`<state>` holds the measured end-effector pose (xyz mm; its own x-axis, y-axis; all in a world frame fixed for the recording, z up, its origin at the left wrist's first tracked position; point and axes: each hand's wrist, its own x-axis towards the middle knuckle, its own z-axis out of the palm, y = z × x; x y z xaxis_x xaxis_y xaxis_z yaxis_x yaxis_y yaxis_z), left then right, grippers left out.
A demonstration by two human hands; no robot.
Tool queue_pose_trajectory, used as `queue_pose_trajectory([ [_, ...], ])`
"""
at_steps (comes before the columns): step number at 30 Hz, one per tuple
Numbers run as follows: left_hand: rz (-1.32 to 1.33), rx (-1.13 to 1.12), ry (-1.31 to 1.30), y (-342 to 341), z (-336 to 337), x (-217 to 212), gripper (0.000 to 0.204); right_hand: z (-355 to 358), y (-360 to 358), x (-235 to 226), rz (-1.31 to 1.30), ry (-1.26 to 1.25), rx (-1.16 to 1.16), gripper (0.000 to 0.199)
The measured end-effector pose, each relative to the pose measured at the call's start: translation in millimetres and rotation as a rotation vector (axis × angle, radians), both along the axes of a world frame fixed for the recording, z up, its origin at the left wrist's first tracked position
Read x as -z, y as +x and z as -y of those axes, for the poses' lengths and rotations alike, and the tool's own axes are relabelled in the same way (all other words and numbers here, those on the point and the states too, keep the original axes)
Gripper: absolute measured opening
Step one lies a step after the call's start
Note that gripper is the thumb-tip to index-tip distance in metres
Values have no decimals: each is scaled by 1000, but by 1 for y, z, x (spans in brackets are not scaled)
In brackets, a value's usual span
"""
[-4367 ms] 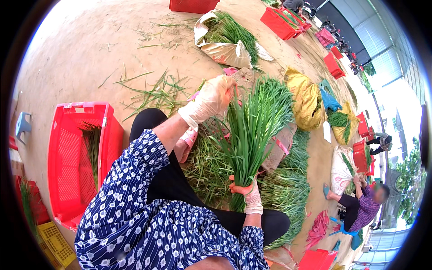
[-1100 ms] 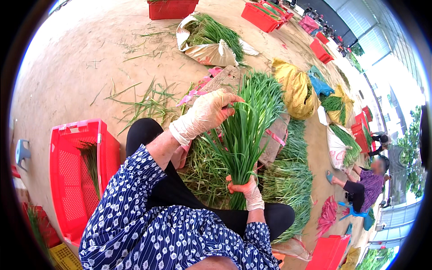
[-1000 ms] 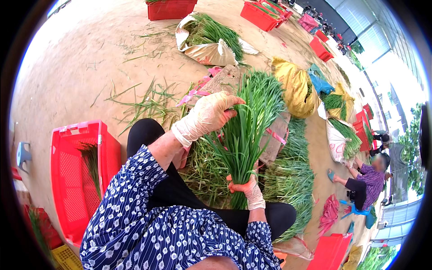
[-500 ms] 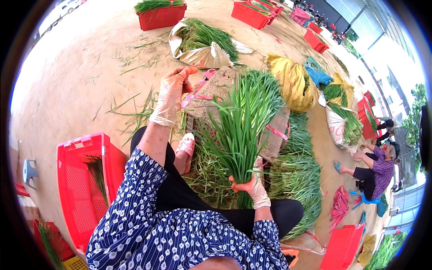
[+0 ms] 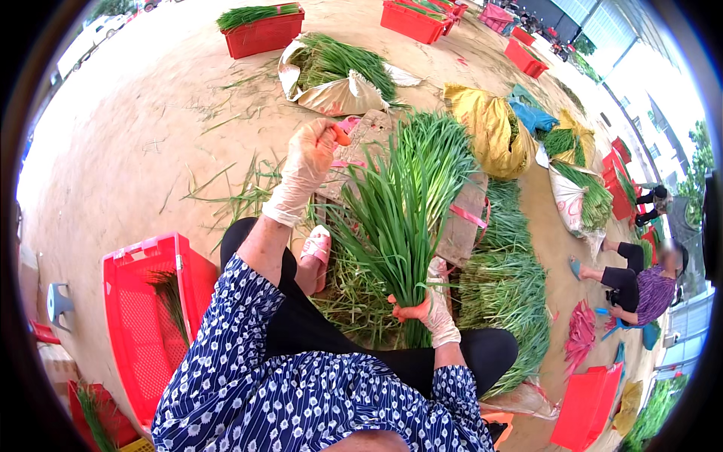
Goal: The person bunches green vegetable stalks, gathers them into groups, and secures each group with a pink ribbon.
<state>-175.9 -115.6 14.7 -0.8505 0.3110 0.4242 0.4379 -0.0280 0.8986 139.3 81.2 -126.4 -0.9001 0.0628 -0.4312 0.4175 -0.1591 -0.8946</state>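
My right hand (image 5: 431, 315), in a thin pale glove with orange finger covers, is closed round the lower end of a bunch of chives (image 5: 398, 241). The long leaves fan out upward and away from me. Ahead and to the left, my left hand (image 5: 307, 167), gloved the same way, is raised with its fingers curled together; whatever they pinch, if anything, is too small to see. Behind the bunch, more chives (image 5: 444, 147) lie on a worn board (image 5: 464, 226) with pink straps. Loose leaves (image 5: 354, 301) cover the ground by my foot.
A red crate (image 5: 143, 301) with a few stalks stands on my left. Piled chives (image 5: 504, 301) lie to my right. A white sack of chives (image 5: 343, 94) and a yellow sack (image 5: 489, 135) lie beyond the board. Another person (image 5: 655, 290) sits at far right near red crates.
My left hand has shifted slightly right and its fingers have curled in more. My right hand keeps its hold on the chives. The seated person at far right has leaned back.
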Motion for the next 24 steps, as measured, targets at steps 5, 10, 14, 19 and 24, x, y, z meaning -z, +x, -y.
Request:
queue_pose_trajectory([
  [5,312,281,-115,20,9,-10,19,2,-2,-4,-12,0,-7,56],
  [10,-129,338,-332,39,-11,12,14,2,-3,-2,-31,-14,-10,55],
  [14,-22,346,-270,42,-12,17,13,2,-3,-2,-21,-41,20,54],
  [19,559,375,5,34,-11,17,10,3,-3,-18,-77,-23,83,52],
  [24,614,649,571,-16,36,1,30,6,-1,-26,-103,8,113,48],
])
